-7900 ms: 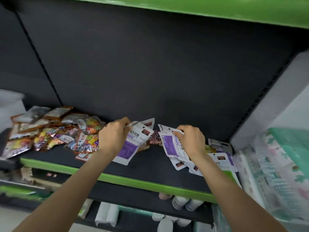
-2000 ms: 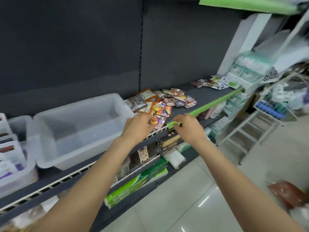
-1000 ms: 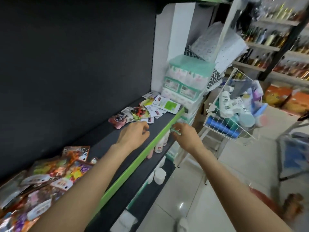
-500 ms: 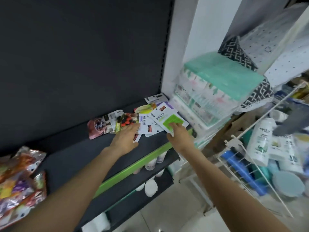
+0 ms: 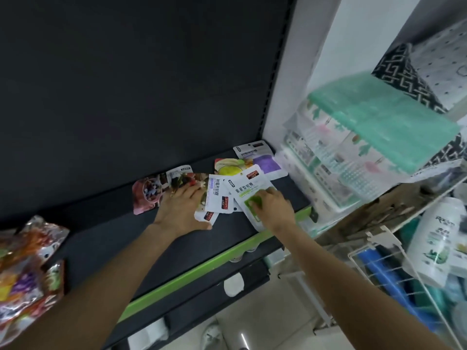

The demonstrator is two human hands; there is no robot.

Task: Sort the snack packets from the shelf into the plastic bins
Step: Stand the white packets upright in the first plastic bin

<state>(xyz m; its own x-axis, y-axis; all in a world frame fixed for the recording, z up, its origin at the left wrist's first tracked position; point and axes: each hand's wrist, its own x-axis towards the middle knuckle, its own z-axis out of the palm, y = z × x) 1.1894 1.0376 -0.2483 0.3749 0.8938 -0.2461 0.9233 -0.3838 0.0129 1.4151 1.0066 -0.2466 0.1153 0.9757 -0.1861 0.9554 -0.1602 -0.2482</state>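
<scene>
Two hands: both reaching over the dark flat shelf board with a bright green front edge, at its right end.
Left hand: laid palm down, fingers stretched flat over the fruit-printed snack packets, thumb beside the lower corner of a white packet with a purple stripe and a red label; pressing, nothing clenched.
Right hand: on top of the white flat packet with a green panel, fingers bent onto the green panel; whether pinching or only pressing cannot be told.
Packets nearby: a pink packet with dark berries just left of the left hand; a white packet with a purple panel at the back corner; a packet printed with yellow and green fruit partly under the white ones.
Far left: a heap of shiny colourful foil packets, well apart from the hands, on the same shelf.
Backing: a dark matte rear panel behind the shelf, a white upright post at its right end.
Room to the right: a stack of clear plastic bins with a mint-green lid; a white wire basket with a white bottle; pale floor tiles below.
Since half a second ago: right hand further onto the green-panelled packet, left hand further over the fruit-printed ones; view closer to the shelf corner.
</scene>
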